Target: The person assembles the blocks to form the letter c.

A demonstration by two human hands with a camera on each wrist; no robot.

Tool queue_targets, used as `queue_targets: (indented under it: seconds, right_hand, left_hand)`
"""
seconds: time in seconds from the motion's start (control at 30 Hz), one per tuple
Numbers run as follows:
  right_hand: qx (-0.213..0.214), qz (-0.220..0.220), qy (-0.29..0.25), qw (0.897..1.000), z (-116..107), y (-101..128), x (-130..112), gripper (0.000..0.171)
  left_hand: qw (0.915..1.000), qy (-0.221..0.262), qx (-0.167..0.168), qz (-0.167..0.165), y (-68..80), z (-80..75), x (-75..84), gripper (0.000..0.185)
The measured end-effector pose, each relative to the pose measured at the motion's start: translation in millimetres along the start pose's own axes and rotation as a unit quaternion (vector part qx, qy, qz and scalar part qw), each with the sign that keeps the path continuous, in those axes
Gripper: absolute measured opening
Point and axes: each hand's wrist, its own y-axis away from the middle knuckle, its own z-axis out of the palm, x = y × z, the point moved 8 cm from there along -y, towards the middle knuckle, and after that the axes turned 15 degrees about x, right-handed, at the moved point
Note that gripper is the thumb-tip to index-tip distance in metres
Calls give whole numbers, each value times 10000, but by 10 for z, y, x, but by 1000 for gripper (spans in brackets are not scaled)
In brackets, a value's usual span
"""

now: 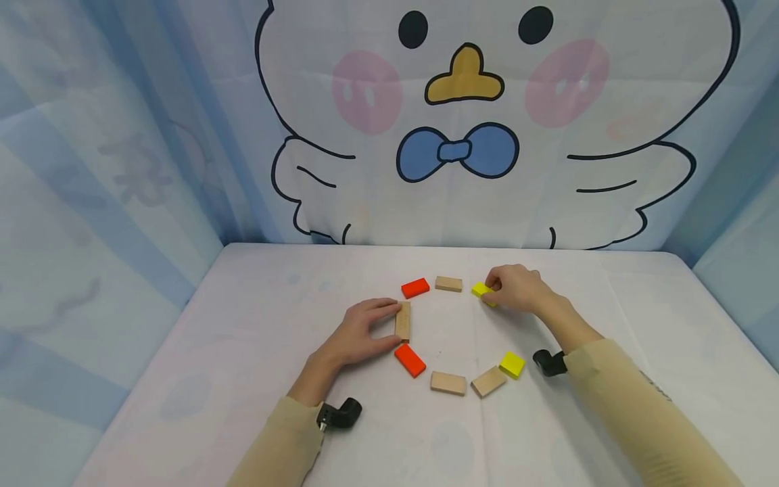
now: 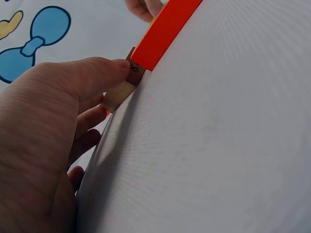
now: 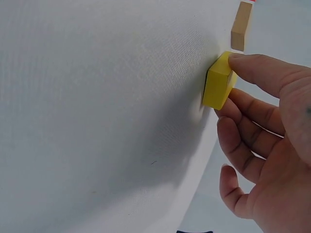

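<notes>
My left hand [image 1: 364,331] spans a plain wooden block [image 1: 403,322] lengthwise, thumb at its near end and a fingertip at its far end. In the left wrist view, the thumb covers part of that wooden block [image 2: 119,95]. A red block [image 1: 410,360] lies right by the thumb, another red block [image 1: 415,288] just beyond the fingers. At the far right of the ring of blocks, my right hand [image 1: 517,287] pinches a yellow block [image 1: 481,289] between thumb and fingers. The right wrist view shows this yellow block [image 3: 218,87] low at the white cloth.
A wooden block [image 1: 448,283] lies between the far red block and the pinched yellow one. Along the near side are two wooden blocks [image 1: 447,383] and a second yellow block [image 1: 512,364]. A cartoon-printed curtain [image 1: 462,203] hangs behind the white-covered table [image 1: 274,284].
</notes>
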Motion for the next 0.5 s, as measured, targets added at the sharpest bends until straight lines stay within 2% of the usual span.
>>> queue_targets:
  seconds: [0.5]
  right_hand:
    - [63, 50, -109, 9999, -9, 4, 15, 30]
  left_hand:
    - [10000, 14, 47, 73, -6, -2, 15, 58]
